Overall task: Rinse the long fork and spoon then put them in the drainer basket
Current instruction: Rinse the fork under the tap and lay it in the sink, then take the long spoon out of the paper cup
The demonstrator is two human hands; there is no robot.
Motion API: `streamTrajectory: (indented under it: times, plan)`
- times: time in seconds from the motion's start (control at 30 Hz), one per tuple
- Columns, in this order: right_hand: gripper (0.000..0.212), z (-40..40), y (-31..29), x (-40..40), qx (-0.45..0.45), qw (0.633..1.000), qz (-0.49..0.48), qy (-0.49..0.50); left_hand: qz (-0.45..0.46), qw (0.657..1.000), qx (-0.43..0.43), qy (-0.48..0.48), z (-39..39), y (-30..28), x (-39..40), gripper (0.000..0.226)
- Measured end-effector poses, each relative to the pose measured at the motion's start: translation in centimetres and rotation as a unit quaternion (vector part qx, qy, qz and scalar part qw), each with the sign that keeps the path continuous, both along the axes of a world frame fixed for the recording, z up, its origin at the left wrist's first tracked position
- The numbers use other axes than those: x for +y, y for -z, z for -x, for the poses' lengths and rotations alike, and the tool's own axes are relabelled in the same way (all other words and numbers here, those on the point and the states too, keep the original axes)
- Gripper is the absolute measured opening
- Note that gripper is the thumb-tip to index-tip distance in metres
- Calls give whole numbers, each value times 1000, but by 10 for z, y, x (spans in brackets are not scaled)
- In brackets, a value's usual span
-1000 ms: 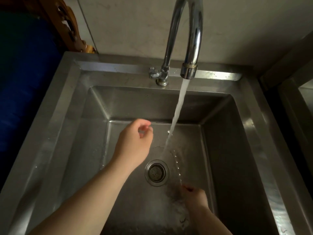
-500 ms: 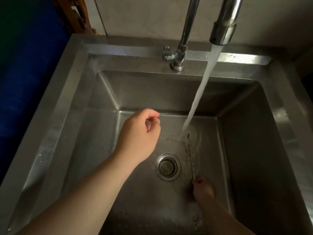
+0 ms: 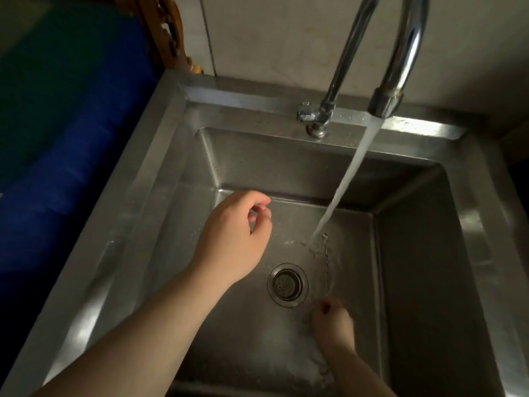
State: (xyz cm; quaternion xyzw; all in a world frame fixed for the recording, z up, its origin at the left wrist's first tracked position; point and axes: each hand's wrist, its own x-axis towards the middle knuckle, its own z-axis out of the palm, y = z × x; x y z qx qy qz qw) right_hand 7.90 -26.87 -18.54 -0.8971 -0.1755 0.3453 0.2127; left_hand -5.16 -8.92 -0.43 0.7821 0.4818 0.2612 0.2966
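Note:
A long thin metal utensil (image 3: 326, 265) with a twisted handle stands low in the steel sink (image 3: 160, 173). My right hand (image 3: 333, 322) is shut on its near end, down by the sink floor. Its far tip lies just right of where the running water (image 3: 343, 190) hits the bottom. I cannot tell whether it is the fork or the spoon. My left hand (image 3: 232, 242) hovers over the left half of the basin, fingers curled in, nothing in them. No second utensil and no drainer basket are in view.
The chrome faucet (image 3: 383, 101) arches over the back rim with its tap base (image 3: 317, 116) left of the spout. The round drain strainer (image 3: 287, 285) lies between my hands. A blue object (image 3: 71, 138) stands left of the sink.
The utensil's tip rose to the foot of the stream and now sits just right of it. My left hand stays curled in the same pose. The view shifted, so the sink appears further right.

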Motion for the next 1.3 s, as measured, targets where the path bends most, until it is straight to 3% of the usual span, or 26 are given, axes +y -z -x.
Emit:
streamTrajectory:
  times: [0.13,0.23,0.4,0.6,0.77,0.9,1.03,1.1,1.17,1.23,1.3]
  plan:
    - [10,43,-77,22,-25,980,-164,-111,-18,999,-17,-38,31,-32,-3,18]
    - [17,75,-132,46,-48,937,-282,-200,-46,996,-18,-80,69,-58,-8,20]
    - [28,141,-212,83,5,891,-366,-269,-107,983,-37,-147,146,-103,-33,19]
    - [23,238,-260,94,122,844,-357,-381,-169,946,-23,-276,260,-138,-75,27]
    - [26,317,-263,98,192,820,-264,-469,-184,884,-1,-429,364,-127,-118,30]
    - [24,366,-255,102,259,823,-179,-473,-129,843,9,-523,425,-89,-155,45]
    - [39,398,-249,113,291,805,-159,-492,-1,810,-67,-582,444,-46,-178,81]
    - [42,404,-251,117,298,797,-171,-497,56,807,-90,-581,445,-28,-183,101]
    - [31,410,-254,120,291,796,-203,-490,97,812,-106,-566,443,-11,-185,110]
    - [18,414,-258,120,283,798,-235,-477,116,824,-128,-539,441,1,-181,105]
    - [10,416,-261,121,277,797,-256,-472,89,843,-129,-514,440,9,-174,83]
